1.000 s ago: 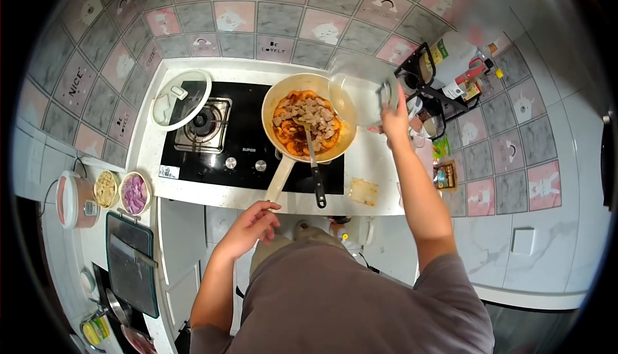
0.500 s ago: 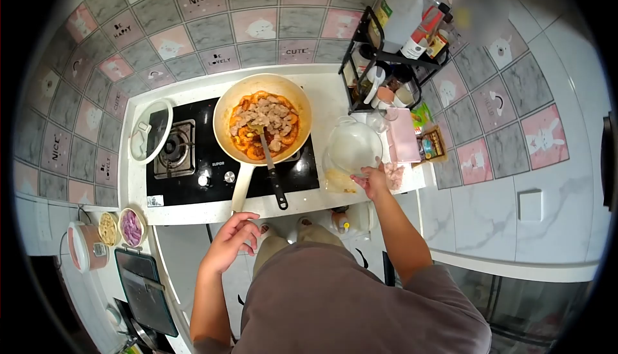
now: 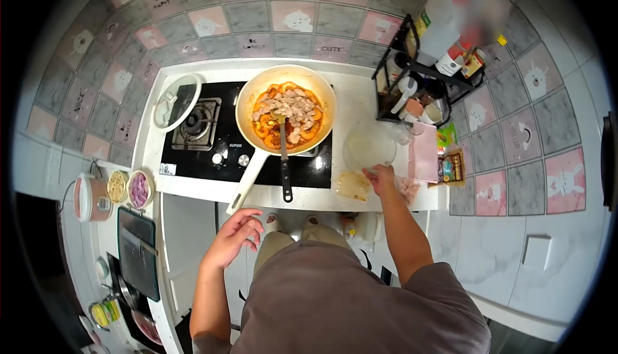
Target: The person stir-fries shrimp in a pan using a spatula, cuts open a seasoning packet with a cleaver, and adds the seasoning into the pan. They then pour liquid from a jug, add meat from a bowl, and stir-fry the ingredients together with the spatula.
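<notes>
My right hand grips the near rim of a clear bowl on the counter right of the stove. Beside that hand lies a stained clear plastic piece. My left hand hangs in front of the counter edge, fingers loosely curled and apart, holding nothing. It is close to the end of the cream handle of the frying pan. In the pan are pieces of pale cooked meat over orange shrimp in red sauce. A spatula with a black handle leans in the pan, its handle over the front edge.
A glass lid rests by the left burner. Bowls of purple onion and pale chopped pieces stand at the left, above a cutting board. A black rack with bottles and a pink box are at right.
The whole view has shifted, with the stove now further right and higher. My right hand stays at the bowl's near rim, and my left hand keeps its loose pose.
</notes>
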{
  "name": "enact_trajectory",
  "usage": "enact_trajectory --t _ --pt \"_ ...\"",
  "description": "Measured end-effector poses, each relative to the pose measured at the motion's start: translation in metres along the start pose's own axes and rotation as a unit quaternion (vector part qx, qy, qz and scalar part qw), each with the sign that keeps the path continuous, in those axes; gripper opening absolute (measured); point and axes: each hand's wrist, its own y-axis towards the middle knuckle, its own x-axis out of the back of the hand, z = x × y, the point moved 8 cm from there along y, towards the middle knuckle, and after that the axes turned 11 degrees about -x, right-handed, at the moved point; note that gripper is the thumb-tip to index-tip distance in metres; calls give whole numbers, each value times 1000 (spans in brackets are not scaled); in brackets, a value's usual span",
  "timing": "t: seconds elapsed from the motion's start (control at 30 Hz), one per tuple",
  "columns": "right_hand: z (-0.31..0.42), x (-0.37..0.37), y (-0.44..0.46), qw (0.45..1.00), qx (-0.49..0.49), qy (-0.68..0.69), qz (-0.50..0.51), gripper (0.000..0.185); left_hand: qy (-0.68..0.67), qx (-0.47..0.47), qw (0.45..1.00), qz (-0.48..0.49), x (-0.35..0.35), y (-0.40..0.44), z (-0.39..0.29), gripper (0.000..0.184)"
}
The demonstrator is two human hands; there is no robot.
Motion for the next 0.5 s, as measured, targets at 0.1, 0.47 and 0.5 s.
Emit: enact_trajectory --t 0.1,0.47,0.5 --pt "0 -7 -10 999 -14 -2 33 58 16 -12 999 -32 6 -2 1 26" --pt "-95 -87 -164 934 23 -333 126 45 256 -195 914 -248 98 22 28 18" --pt "-111 -115 -183 927 -9 -343 149 46 281 -172 914 -237 103 29 34 22"
